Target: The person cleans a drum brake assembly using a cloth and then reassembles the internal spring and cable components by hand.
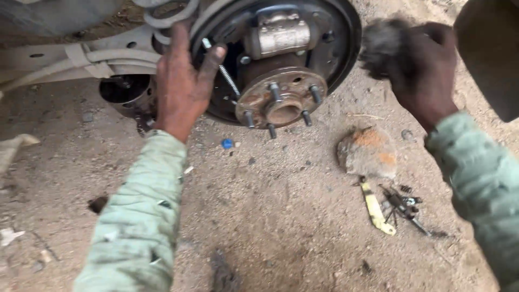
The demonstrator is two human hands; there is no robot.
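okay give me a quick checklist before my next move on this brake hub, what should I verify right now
1. Left hand steady on the backing plate edge: ok.
2. Right hand grip on the dark brush or rag: cannot tell, blurred.
3. Wheel studs on the rusty hub all present: ok, five visible.
4. Spring seated: cannot tell.
5. Loose small parts and yellow piece gathered on the ground by the stone: ok.

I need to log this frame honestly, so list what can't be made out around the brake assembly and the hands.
- Right hand, head view: motion blur; the dark fuzzy thing it holds cannot be identified.
- Brake backing plate: its left side is covered by the left hand, its top is cut by the frame edge.
- Small metal parts on the dirt: too small to tell apart.
- Coil spring: cut off at the top edge.
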